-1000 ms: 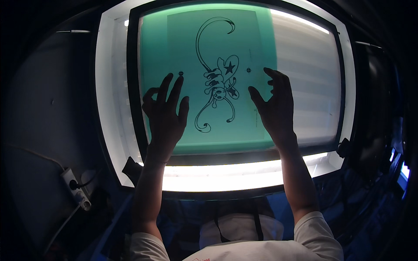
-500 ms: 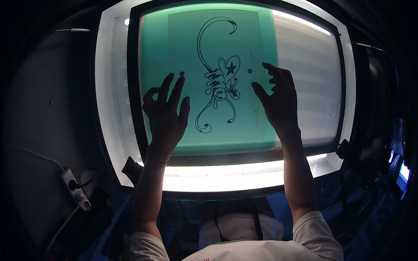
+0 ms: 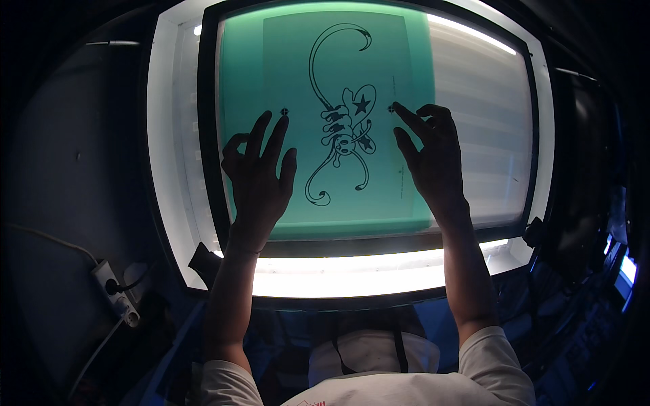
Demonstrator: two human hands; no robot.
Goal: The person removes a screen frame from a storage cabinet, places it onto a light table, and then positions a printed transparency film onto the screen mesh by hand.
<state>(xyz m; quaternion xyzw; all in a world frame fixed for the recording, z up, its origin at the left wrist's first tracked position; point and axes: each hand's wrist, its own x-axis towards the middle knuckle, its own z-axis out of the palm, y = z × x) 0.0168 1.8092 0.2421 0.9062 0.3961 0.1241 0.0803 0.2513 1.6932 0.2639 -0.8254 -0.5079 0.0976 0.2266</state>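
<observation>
The fingers of the right hand are standing apart, gripping nothing — the index tip is overlapping the right crosshair mark, though whether it is touching I cannot tell. The left hand, also unclosed with thumb and index apart, is pointing just short of the left crosshair mark. Between and beneath both hands, the translucent sheet is lying with its long axis running near to far, bearing a black drawing. Beyond it, a dark frame is bordering the green screen above a glowing lightbox.
</observation>
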